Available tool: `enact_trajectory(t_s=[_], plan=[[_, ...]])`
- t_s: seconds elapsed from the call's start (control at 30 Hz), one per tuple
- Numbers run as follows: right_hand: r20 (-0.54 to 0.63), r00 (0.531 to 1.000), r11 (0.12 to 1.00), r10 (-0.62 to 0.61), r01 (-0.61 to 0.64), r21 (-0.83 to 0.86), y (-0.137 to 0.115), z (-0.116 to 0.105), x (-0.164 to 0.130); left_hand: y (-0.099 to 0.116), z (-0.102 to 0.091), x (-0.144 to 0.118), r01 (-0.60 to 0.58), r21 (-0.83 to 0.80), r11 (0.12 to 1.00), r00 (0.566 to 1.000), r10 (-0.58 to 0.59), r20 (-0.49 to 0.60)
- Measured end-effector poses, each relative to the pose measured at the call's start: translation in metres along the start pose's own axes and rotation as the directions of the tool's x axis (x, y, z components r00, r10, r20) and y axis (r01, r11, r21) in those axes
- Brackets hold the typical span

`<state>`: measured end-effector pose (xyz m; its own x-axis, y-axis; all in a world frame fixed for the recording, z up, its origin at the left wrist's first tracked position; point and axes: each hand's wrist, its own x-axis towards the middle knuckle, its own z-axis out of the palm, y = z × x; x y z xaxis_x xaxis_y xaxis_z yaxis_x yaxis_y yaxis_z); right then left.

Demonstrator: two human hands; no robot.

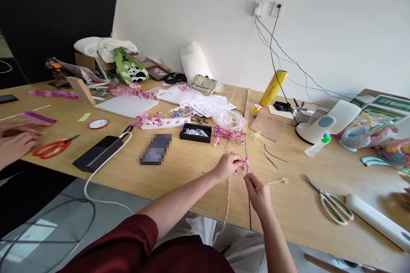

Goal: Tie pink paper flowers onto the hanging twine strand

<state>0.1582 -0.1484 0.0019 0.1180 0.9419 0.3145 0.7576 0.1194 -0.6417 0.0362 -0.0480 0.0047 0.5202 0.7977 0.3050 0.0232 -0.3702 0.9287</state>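
Note:
My left hand pinches a small pink flower sprig just above the table's front edge. Close beside it, my right hand is closed around a thin tan cord, whose knotted end sticks out on the right. What lies inside the right fist is mostly hidden. A braided pale cord hangs over the table edge below my left hand. Beyond my hands lies a bunch of pink flowers, near a black tray of small white pieces.
Cream-handled scissors and a white bar-shaped case lie right. Tweezers rest nearer. On the left are a black power box, red-handled scissors and another person's hands. A white device stands back right.

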Motion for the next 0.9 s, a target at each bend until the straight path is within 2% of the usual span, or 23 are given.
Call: enact_trajectory(t_s=[0.1, 0.17, 0.23, 0.27, 0.33, 0.37, 0.4, 0.43, 0.47, 0.53, 0.57, 0.63, 0.7, 0.77, 0.9], plan=[[0.101, 0.994, 0.945, -0.053, 0.082, -0.315, -0.013, -0.006, 0.003, -0.008, 0.001, 0.002, -0.154, 0.315, 0.936, 0.988, 0.150, 0.037], [0.161, 0.985, 0.875, -0.070, 0.137, -0.463, -0.018, -0.017, 0.010, -0.010, -0.001, 0.003, -0.237, 0.461, 0.856, 0.970, 0.183, 0.159], [0.211, 0.975, 0.832, -0.071, 0.175, -0.527, -0.020, -0.031, 0.021, -0.009, -0.004, 0.002, -0.302, 0.517, 0.801, 0.938, 0.153, 0.310], [0.240, 0.968, 0.833, -0.072, 0.190, -0.519, -0.019, -0.038, 0.027, -0.006, -0.006, 0.002, -0.339, 0.504, 0.794, 0.907, 0.134, 0.399], [0.310, 0.947, 0.884, -0.083, 0.214, -0.416, -0.011, -0.051, 0.039, 0.000, -0.009, 0.001, -0.393, 0.369, 0.842, 0.814, 0.131, 0.566], [0.329, 0.940, 0.921, -0.096, 0.209, -0.329, -0.005, -0.055, 0.044, 0.003, -0.010, 0.000, -0.386, 0.258, 0.886, 0.768, 0.154, 0.622], [0.330, 0.938, 0.954, -0.104, 0.188, -0.232, 0.003, -0.057, 0.047, 0.006, -0.011, -0.001, -0.345, 0.141, 0.928, 0.745, 0.179, 0.642], [0.309, 0.945, 0.979, -0.104, 0.153, -0.137, 0.011, -0.056, 0.048, 0.009, -0.012, -0.002, -0.277, 0.034, 0.960, 0.752, 0.195, 0.630], [0.271, 0.958, 0.993, -0.092, 0.110, -0.052, 0.019, -0.053, 0.048, 0.010, -0.012, -0.003, -0.196, -0.054, 0.979, 0.785, 0.189, 0.590], [0.175, 0.984, 0.997, -0.033, 0.020, 0.076, 0.030, -0.040, 0.040, 0.010, -0.011, -0.004, -0.039, -0.160, 0.986, 0.888, 0.108, 0.447], [0.123, 0.992, 0.993, 0.008, -0.022, 0.112, 0.033, -0.031, 0.034, 0.009, -0.010, -0.003, 0.014, -0.180, 0.984, 0.931, 0.053, 0.360], [0.020, 0.996, 0.990, 0.082, -0.084, 0.115, 0.031, -0.014, 0.021, 0.004, -0.008, 0.000, 0.051, -0.145, 0.988, 0.982, -0.023, 0.187], [-0.050, 0.994, 0.995, 0.097, -0.095, 0.032, 0.022, 0.000, 0.011, -0.003, -0.007, 0.004, 0.011, -0.007, 1.000, 0.998, -0.011, 0.060], [-0.058, 0.997, 0.993, 0.046, -0.052, -0.105, 0.010, 0.005, 0.006, -0.009, -0.006, 0.007, -0.072, 0.188, 0.980, 0.997, 0.067, 0.032], [0.101, 0.994, 0.905, -0.046, 0.084, -0.418, -0.010, -0.008, 0.014, -0.014, -0.008, 0.008, -0.225, 0.523, 0.822, 0.971, 0.145, 0.189]])
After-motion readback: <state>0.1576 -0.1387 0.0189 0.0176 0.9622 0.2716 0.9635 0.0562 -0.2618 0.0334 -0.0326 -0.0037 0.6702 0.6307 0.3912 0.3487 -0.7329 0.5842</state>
